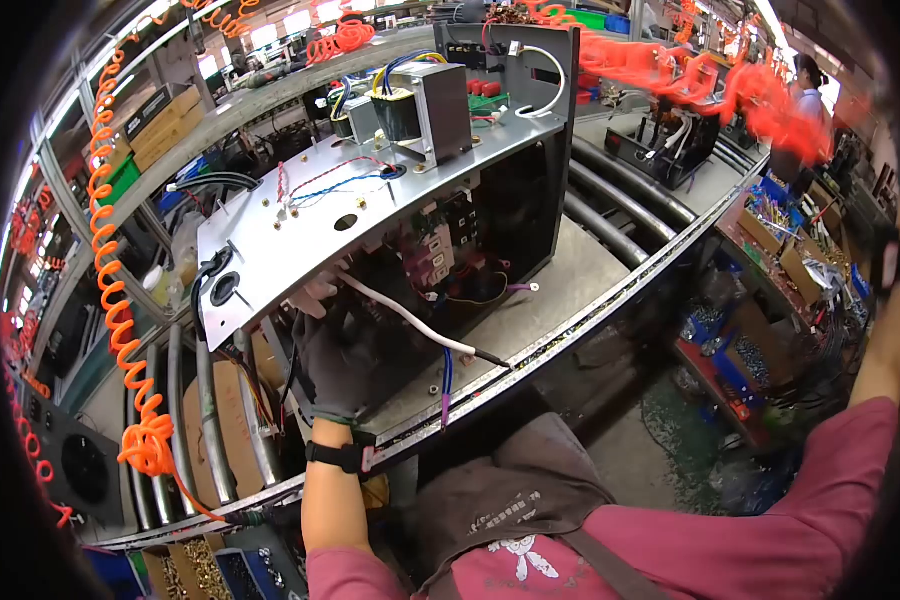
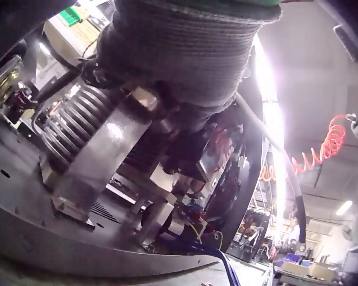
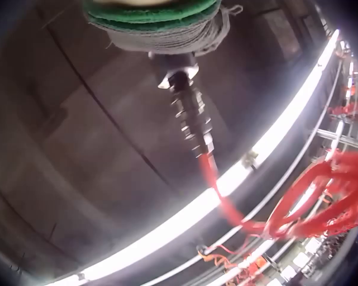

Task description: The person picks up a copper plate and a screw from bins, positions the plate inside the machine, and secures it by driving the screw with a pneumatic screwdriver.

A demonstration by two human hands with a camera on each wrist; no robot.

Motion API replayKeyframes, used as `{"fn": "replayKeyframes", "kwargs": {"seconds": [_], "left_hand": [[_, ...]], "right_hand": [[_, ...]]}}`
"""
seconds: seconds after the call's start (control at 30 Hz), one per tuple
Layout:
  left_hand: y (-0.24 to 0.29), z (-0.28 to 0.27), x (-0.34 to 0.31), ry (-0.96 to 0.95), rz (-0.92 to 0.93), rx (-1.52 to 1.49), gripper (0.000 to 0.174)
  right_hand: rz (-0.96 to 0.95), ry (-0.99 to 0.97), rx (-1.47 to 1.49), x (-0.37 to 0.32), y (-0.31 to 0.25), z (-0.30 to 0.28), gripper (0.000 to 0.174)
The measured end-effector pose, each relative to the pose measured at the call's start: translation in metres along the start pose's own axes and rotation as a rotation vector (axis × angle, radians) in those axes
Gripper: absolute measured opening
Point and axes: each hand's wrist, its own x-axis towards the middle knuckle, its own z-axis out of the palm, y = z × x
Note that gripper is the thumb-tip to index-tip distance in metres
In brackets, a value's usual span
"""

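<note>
Resting on the board (image 1: 585,245), the metal machine (image 1: 385,207) is judged heavy and rigid, best gripped by its end panel (image 1: 562,165), while how the fingers of the left hand (image 1: 332,372) and right hand (image 3: 167,40) are set cannot be told.

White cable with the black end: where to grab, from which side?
I'd pinch the white cable just behind its black end, from the near side: that stretch juts outward and looks unobstructed, whereas the inner stretch runs in by the left hand.
</note>
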Motion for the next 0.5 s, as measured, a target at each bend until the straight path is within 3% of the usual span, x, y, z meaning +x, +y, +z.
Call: {"fn": "replayKeyframes", "kwargs": {"seconds": [0.03, 0.07, 0.1, 0.17, 0.2, 0.23, 0.27, 0.3, 0.37, 0.43, 0.5], "left_hand": [[-0.004, 0.003, 0.0, -0.014, -0.021, -0.04, 0.042], [-0.006, 0.004, 0.0, -0.026, -0.042, -0.078, 0.044], [-0.005, 0.003, 0.002, -0.028, -0.036, -0.061, 0.044], [-0.002, 0.0, 0.004, -0.075, -0.038, -0.112, 0.045], [0.0, -0.002, 0.005, -0.099, -0.034, -0.054, 0.046], [0.001, -0.003, 0.004, -0.112, -0.012, -0.036, 0.046], [0.0, -0.001, 0.003, -0.092, 0.013, -0.022, 0.046], [-0.003, -0.001, 0.003, -0.075, 0.043, -0.008, 0.047], [-0.005, -0.002, 0.004, -0.082, 0.1, 0.062, 0.047], [-0.021, 0.006, 0.0, -0.083, 0.082, -0.037, 0.047], [-0.028, 0.008, -0.005, -0.078, 0.055, -0.107, 0.047]], "right_hand": [[0.161, -0.047, 0.204, -0.019, 0.011, 0.007, 0.067], [0.357, 0.13, 0.229, -0.06, 0.015, 0.023, 0.048], [0.55, 0.309, 0.254, -0.102, 0.027, 0.037, 0.041], [0.741, -0.59, 0.379, -0.168, 0.066, 0.047, 0.043], [0.782, -1.031, 0.514, -0.194, 0.034, 0.119, 0.047], [0.932, -1.265, 0.196, -0.212, 0.012, 0.162, 0.057], [0.607, -1.377, 0.34, -0.272, 0.044, 0.184, 0.059], [0.853, -1.654, 0.126, -0.264, 0.014, 0.208, 0.059], [0.751, -1.727, 0.219, -0.302, 0.016, 0.234, 0.053], [0.968, -1.676, 0.411, -0.323, 0.018, 0.263, 0.052], [0.997, -1.432, 0.593, -0.346, 0.029, 0.294, 0.053]]}}
